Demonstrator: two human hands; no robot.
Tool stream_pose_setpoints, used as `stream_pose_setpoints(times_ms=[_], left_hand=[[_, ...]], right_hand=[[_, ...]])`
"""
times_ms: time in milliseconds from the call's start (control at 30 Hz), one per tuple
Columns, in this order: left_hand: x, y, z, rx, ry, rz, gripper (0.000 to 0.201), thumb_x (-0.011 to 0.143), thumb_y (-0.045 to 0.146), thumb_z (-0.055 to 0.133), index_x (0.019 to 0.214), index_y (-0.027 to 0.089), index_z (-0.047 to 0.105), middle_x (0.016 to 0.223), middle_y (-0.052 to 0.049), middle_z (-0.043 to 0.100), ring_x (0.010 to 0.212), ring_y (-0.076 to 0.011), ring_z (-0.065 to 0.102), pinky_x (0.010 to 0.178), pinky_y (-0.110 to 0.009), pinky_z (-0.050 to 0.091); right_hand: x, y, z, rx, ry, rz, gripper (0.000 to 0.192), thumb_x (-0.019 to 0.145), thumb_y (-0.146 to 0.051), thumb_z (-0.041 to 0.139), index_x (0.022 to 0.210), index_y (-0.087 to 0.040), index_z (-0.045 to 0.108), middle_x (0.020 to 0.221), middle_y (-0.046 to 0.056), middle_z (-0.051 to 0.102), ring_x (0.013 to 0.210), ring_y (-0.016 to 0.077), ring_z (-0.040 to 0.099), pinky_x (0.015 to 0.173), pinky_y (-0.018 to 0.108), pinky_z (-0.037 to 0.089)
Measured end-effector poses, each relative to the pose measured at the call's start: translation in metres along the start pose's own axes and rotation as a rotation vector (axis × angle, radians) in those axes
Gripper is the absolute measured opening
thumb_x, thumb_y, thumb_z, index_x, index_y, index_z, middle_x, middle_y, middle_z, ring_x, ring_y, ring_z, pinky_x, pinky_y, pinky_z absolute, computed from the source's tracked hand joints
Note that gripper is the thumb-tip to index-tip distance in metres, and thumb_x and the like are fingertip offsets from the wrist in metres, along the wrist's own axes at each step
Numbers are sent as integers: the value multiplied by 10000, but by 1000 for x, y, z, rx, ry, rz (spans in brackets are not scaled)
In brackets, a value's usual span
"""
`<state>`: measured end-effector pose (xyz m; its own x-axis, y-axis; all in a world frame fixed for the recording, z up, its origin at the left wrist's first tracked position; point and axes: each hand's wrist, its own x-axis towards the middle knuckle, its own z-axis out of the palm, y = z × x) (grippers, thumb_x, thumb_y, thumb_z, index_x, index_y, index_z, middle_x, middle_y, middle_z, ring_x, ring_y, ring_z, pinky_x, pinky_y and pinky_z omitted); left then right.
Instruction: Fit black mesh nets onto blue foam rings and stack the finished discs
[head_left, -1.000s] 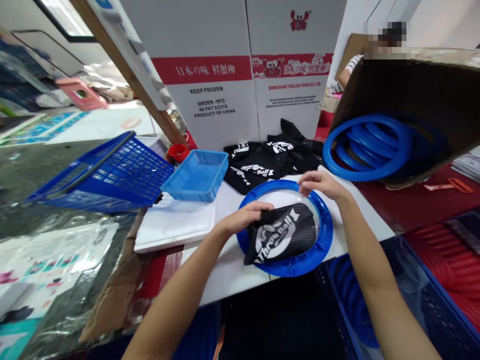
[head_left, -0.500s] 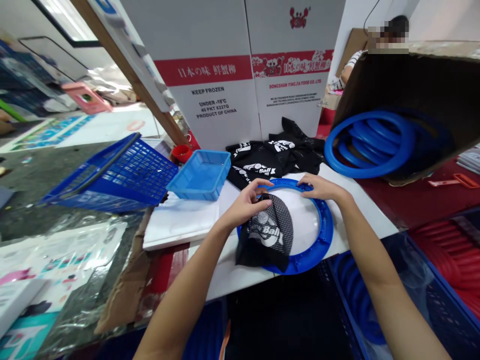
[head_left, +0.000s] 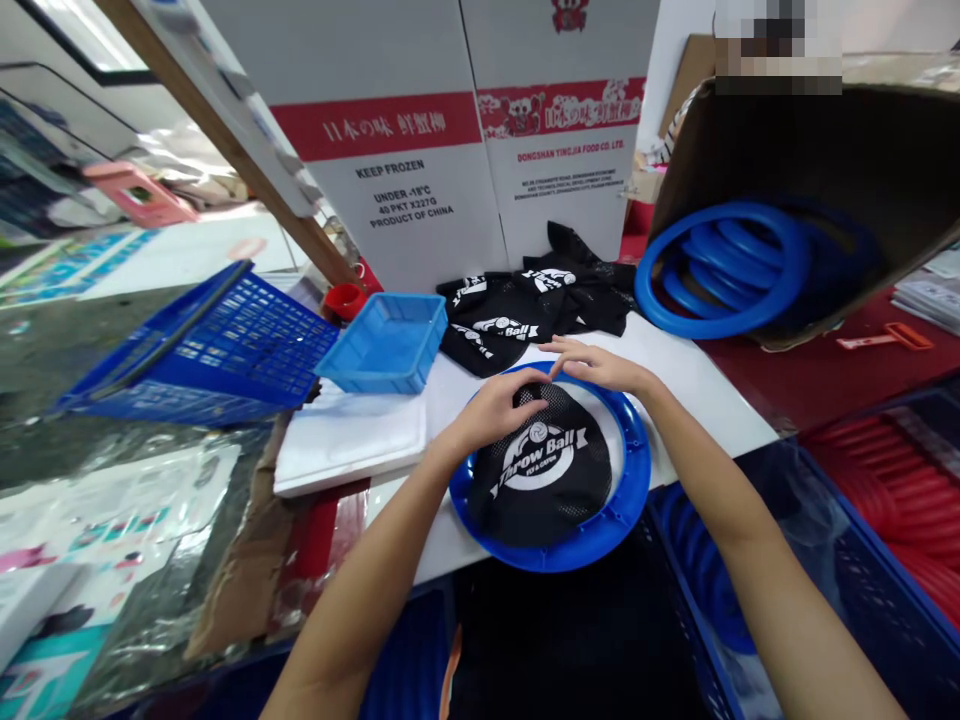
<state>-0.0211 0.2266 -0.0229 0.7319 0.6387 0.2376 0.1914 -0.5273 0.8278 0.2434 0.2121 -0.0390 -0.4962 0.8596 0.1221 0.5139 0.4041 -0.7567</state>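
Left hand (head_left: pixel 495 408) pinching the far edge of a black printed mesh net (head_left: pixel 544 470), right hand (head_left: pixel 600 365) fingers spread flat beside it, net lying inside a round blue plastic ring (head_left: pixel 600 535), near edge of white desk (head_left: pixel 697 380)

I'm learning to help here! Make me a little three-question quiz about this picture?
1. True or false: the black mesh cloth lies inside the blue ring.
2. What words are printed biggest on that cloth?
3. Where are both hands? A) at the ring's far edge B) in the light blue tray C) on the white box

Key:
1. True.
2. "Throw Ball".
3. A: the left hand pinches the cloth's top edge, and the right hand rests beside it on the rim.
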Motion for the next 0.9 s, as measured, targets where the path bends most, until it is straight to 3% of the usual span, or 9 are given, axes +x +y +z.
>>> stream_pose_setpoints(times_ms=[67, 167, 267, 367, 500, 600, 733, 800, 900], left_hand=[[6, -8, 5, 55, -15, 32, 271, 915, 322, 733, 1170, 235, 755, 1207, -96, 771, 1125, -317, 692, 1049, -457, 487], [13, -17, 9, 177, -78, 77, 296, 953, 280, 659, 1236, 233, 735, 1263, -117, 744, 1167, -328, 670, 1046, -468, 480], [14, -15, 7, 350, -65, 119, 351, 974, 233, 600, 1310, 238, 700, 1390, -136, 668, 1248, -340, 616, 1091, -505, 443], [4, -3, 2, 457, -69, 152, 347, 939, 284, 689, 1280, 225, 713, 1437, -153, 612, 1297, -372, 554, 1133, -552, 404], [-17, 9, 3, 446, -416, 43, 955, 704, 490, 937, 1553, 294, 546, 1494, -151, 567, 1388, -417, 484, 1193, -584, 365], [-28, 7, 11, 455, -661, -68, 1300, 557, 488, 1005, 1678, 346, 361, 1750, -159, 294, 1613, -497, 180, 1275, -665, 195], [-30, -1, 9, 413, -770, -76, 1271, 573, 487, 995, 1674, 386, 367, 1827, -104, 56, 1657, -482, -49, 1293, -692, 81], [-28, -2, 3, 365, -789, -78, 1196, 575, 516, 994, 1633, 395, 449, 1825, -77, 100, 1660, -472, -40, 1299, -686, 65], [-26, -3, -4, 287, -733, -67, 876, 679, 567, 945, 1482, 380, 648, 1753, -74, 356, 1654, -454, 141, 1304, -671, 89]], right_hand=[[-3, -5, -4, -10, -89, 46, 517, 977, -729, 604, 1135, -273, 789, 1727, 24, 376, 1676, 370, 61, 1342, 653, 61], [-3, -4, -2, -162, -102, 115, 364, 902, -557, 787, 1131, -274, 795, 1744, 22, 339, 1670, 416, 2, 1320, 706, -22], [-2, 3, 1, -236, -86, 126, 276, 918, -393, 759, 1150, -248, 787, 1712, 59, 397, 1666, 413, 76, 1324, 704, 54], [-4, 7, -1, -239, -81, 131, 198, 895, -393, 758, 977, -213, 775, 1669, 77, 458, 1648, 436, 144, 1308, 707, 153], [-6, 6, -4, -244, -88, 165, 191, 864, -385, 769, 880, -206, 704, 1585, 96, 549, 1606, 426, 272, 1295, 678, 234], [-7, 5, -3, -233, -103, 157, 189, 850, -369, 764, 899, -202, 689, 1575, 121, 546, 1510, 399, 434, 1270, 619, 331], [-9, 8, -2, -210, -116, 144, 237, 863, -385, 750, 1028, -217, 721, 1602, 112, 516, 1488, 372, 468, 1253, 580, 383], [-10, 10, -2, -215, -119, 139, 274, 860, -372, 756, 1092, -227, 732, 1620, 100, 498, 1513, 369, 440, 1263, 576, 375], [-11, 11, -1, -222, -125, 127, 280, 859, -353, 762, 1110, -230, 743, 1625, 97, 487, 1520, 372, 426, 1267, 584, 367]])
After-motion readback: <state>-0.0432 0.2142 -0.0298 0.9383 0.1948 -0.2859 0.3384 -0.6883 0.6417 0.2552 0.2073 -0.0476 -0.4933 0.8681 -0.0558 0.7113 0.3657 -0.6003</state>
